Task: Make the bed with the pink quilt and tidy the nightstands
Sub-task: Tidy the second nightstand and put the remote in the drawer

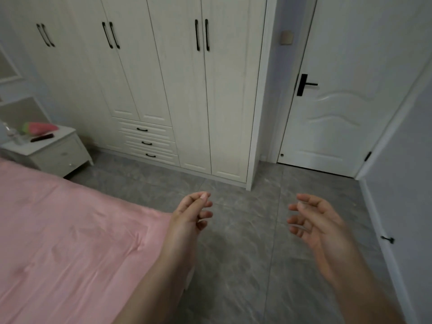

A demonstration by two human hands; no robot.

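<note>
The pink quilt point(65, 232) lies spread over the bed at the lower left, with a few creases near its corner. My left hand point(191, 213) hovers just past that corner, fingers loosely curled and holding nothing. My right hand point(318, 220) hangs over the floor to the right, fingers apart and empty. A white nightstand point(58, 155) stands at the far left beyond the bed. On it lie a pink and green soft item point(38, 127), a dark flat object point(42, 137) and a clear bottle point(14, 135).
A cream wardrobe point(163, 90) with black handles and three small drawers fills the back wall. A white door point(339, 101) with a black handle is shut at the right. Grey tiled floor point(245, 253) runs between bed and wardrobe. A white wall or panel point(409, 183) stands at the right edge.
</note>
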